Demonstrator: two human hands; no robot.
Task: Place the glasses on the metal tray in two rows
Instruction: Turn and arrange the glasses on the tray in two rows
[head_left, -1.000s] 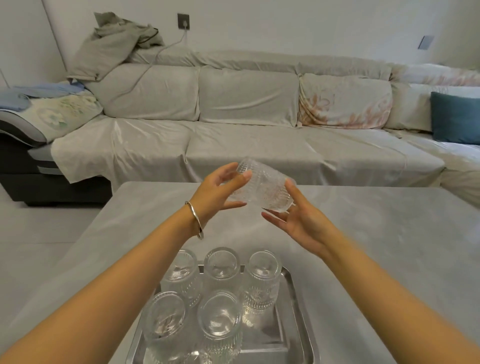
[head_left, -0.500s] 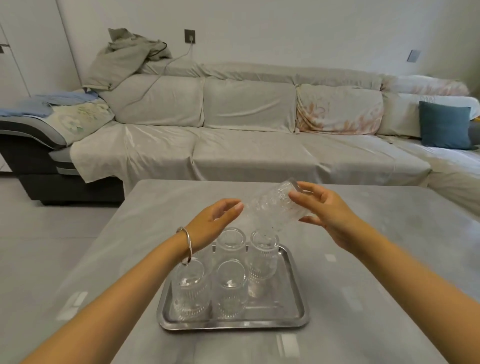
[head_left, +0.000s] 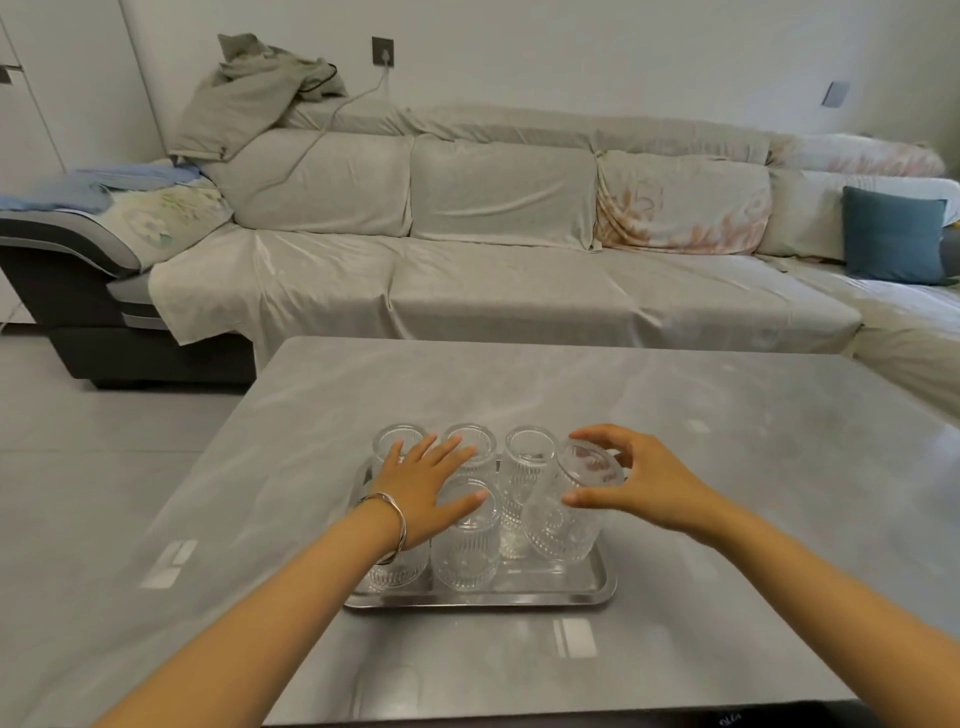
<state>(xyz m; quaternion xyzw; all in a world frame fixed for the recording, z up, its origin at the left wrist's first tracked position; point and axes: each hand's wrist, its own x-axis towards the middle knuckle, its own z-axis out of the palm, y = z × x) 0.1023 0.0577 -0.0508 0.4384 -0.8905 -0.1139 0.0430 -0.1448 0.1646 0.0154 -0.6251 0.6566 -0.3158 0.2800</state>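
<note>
Metal tray on the grey table, near its front edge. On the tray, five ribbed clear glasses upright: three in the back row, at back left, back middle and back right; two in the front row, at front left and front middle. Sixth glass at the tray's front right corner, tilted, rim leaning away from the tray's middle, base at or just above the tray floor — cannot tell which. Right hand curled around that glass's rim, fingertips pinching it. Left hand flat and spread, palm down, resting over the glasses on the tray's left side, gripping nothing. Silver bangle on the left wrist. Covered sofa beyond the tray.
</note>
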